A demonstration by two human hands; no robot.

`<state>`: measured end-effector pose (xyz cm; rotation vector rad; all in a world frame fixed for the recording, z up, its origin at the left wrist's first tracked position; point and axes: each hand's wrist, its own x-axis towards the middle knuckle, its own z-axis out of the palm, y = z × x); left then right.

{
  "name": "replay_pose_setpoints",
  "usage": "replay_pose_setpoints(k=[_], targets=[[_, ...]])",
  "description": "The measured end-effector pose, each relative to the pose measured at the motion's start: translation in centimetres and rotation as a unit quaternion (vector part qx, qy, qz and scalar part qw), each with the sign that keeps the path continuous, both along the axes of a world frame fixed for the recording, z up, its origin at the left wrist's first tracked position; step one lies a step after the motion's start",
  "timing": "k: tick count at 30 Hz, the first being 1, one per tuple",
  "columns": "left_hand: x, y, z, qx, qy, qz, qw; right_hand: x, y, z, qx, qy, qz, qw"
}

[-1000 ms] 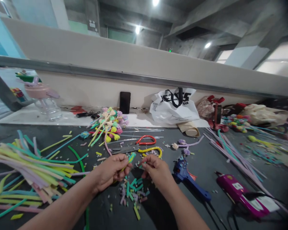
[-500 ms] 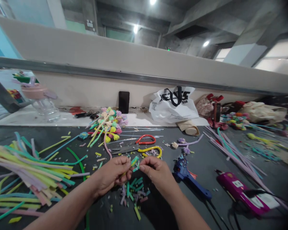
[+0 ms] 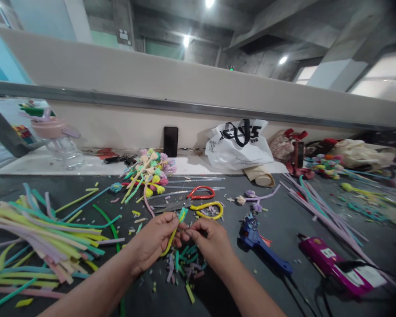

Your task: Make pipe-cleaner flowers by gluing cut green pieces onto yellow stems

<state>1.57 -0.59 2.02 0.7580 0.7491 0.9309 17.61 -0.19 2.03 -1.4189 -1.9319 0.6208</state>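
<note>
Above the middle of the dark table, my left hand (image 3: 161,235) is closed on a yellow pipe cleaner (image 3: 172,240) with a teal-and-yellow tuft at its tip. Thumb and forefinger pinch it just below the tuft, and the yellow stem bends down under the palm. My right hand (image 3: 211,240) is closed in a pinch, its fingertips against the left fingers; anything between them is too small to make out. Just beyond both hands lie scissors (image 3: 207,210) with one red and one yellow handle loop. Short cut pieces of pipe cleaner (image 3: 186,259) are scattered beneath the hands.
Long pipe cleaners (image 3: 46,237) are heaped at left. A bunch of pipe-cleaner flowers (image 3: 152,171) lies behind the scissors. To the right are a blue glue gun (image 3: 264,248) and a magenta corded device (image 3: 336,264). A phone (image 3: 170,141) and a white bag (image 3: 239,147) stand at the back.
My right fingertips have moved left from the teal tuft to below it, against my left fingers. The yellow stem now shows more clearly under my left hand.
</note>
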Motion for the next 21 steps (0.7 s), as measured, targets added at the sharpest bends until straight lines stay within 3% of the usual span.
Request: replay_pose_setpoints(k=[5,8,13,21], targets=[[-0.4,0.5,-0.2,-0.001,0.059,0.027,0.998,0.6,0.0,0.7,-0.038,0.086,-0.02,0.995],[-0.5,0.3,-0.1,0.007,0.122,-0.001,0.993,0.9,-0.1,1.1,-0.027,0.128,-0.036,0.991],[-0.1,-0.2,0.1,0.061,0.231,-0.07,0.969,1.0,-0.2,1.0,0.035,0.082,-0.009,0.996],[0.0,-0.4,0.5,0.073,0.215,-0.077,0.971,0.9,-0.3,0.9,0.047,0.042,-0.004,0.998]])
